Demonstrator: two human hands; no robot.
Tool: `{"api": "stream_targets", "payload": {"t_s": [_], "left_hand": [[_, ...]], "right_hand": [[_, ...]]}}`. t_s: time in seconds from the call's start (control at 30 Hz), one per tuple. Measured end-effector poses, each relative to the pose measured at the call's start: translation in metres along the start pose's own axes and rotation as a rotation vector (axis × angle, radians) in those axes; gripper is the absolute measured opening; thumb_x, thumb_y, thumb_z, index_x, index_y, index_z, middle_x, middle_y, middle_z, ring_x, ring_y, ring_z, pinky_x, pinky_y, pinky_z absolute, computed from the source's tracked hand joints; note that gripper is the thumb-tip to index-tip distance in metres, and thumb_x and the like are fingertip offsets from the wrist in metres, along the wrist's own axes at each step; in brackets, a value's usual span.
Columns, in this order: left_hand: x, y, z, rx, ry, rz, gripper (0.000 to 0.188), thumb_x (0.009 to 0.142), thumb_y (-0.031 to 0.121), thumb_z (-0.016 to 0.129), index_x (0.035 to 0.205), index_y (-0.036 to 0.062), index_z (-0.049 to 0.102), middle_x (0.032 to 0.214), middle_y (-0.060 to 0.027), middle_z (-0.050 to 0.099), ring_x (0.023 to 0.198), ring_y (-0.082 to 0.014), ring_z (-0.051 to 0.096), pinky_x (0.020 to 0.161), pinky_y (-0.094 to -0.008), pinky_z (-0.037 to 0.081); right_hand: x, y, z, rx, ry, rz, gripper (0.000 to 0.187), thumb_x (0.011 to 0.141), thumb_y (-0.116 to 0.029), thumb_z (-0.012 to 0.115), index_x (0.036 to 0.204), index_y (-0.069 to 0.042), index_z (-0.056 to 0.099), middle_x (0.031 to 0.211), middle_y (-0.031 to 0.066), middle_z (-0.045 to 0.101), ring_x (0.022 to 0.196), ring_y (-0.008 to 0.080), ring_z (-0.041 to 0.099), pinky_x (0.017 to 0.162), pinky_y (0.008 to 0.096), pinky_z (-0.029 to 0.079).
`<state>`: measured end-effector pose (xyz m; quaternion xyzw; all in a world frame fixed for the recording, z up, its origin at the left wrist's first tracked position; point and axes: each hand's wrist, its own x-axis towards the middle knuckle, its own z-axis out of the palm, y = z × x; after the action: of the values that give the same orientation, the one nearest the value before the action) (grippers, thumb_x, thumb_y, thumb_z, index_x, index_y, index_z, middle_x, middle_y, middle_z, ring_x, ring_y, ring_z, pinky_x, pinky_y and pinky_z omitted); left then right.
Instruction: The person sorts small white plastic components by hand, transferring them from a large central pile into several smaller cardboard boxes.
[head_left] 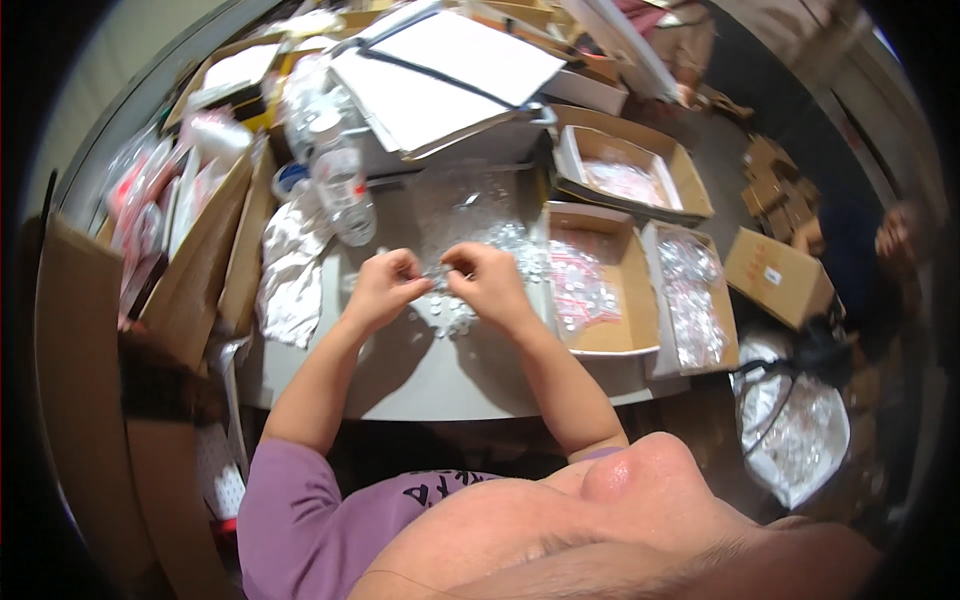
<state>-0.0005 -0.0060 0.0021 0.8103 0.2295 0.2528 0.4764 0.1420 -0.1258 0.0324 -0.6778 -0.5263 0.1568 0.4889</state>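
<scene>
Over the table's middle, my left hand [385, 287] and my right hand [488, 285] face each other with a small gap between the fingertips. Both are closed in a pinch; whatever they hold is too small to make out. Just below the fingertips lies a loose group of small white round pieces [445, 322]. More small pieces [520, 248] are heaped beyond my right hand, by a clear plastic bag [460, 195]. A clear bottle with a white cap [343, 185] leans beyond my left hand.
Right of my hands stand an open carton with small bags [630, 300] and a narrower box of clear bags [695, 300]. A crumpled white cloth [290, 270] lies left. Behind, papers [450, 75] top a grey bin. A closed carton [778, 277] sits further right; another person [890, 240] is beyond.
</scene>
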Motion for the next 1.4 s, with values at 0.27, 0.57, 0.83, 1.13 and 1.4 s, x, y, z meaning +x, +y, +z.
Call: {"api": "stream_targets", "payload": {"t_s": [0.27,0.57,0.83,1.13,1.4], "left_hand": [[-0.001,0.003,0.016,-0.204,-0.119,0.042,0.022,0.068,0.012,0.073,0.071,-0.0013,0.056,0.063,-0.0063,0.058,0.061,-0.0103,0.054,0.058,-0.0285,0.046],[-0.005,0.012,0.008,-0.443,-0.156,-0.083,0.018,0.070,0.008,0.071,0.081,-0.0027,0.063,0.071,-0.0060,0.064,0.067,-0.0096,0.060,0.061,-0.0258,0.048],[-0.005,0.017,0.010,-0.264,-0.194,-0.036,0.016,0.072,0.006,0.069,0.083,-0.0028,0.062,0.079,-0.0057,0.065,0.078,-0.0073,0.057,0.067,-0.0241,0.048],[0.002,0.005,0.009,-0.604,-0.219,-0.053,0.023,0.079,0.018,0.073,0.075,0.0009,0.058,0.070,-0.0004,0.059,0.070,-0.0063,0.055,0.063,-0.0230,0.045],[0.014,-0.006,-0.005,-0.839,-0.060,-0.114,0.036,0.088,0.043,0.057,0.080,0.0079,0.055,0.073,-0.0014,0.056,0.069,-0.0095,0.052,0.064,-0.0227,0.042]], "right_hand": [[0.000,-0.005,0.000,0.579,-0.205,0.188,0.020,0.081,0.003,0.061,0.101,0.004,0.060,0.090,0.0073,0.065,0.080,0.0115,0.061,0.072,0.0224,0.049],[0.001,-0.007,0.008,0.682,-0.192,0.160,0.019,0.083,0.005,0.060,0.102,0.005,0.060,0.095,0.0088,0.065,0.084,0.0134,0.061,0.076,0.0242,0.049],[-0.006,-0.009,0.006,0.639,-0.190,0.139,0.021,0.083,0.003,0.061,0.104,0.004,0.060,0.093,0.0077,0.064,0.083,0.0131,0.061,0.074,0.0244,0.049],[-0.003,-0.013,-0.002,0.468,-0.122,0.135,0.020,0.086,-0.005,0.059,0.105,0.003,0.060,0.090,0.0044,0.061,0.083,0.0104,0.057,0.074,0.0225,0.046],[-0.008,-0.009,-0.014,-0.626,-0.331,0.094,0.014,0.076,-0.008,0.060,0.088,-0.004,0.066,0.082,0.0178,0.065,0.078,0.0340,0.062,0.073,0.0401,0.048]]}}
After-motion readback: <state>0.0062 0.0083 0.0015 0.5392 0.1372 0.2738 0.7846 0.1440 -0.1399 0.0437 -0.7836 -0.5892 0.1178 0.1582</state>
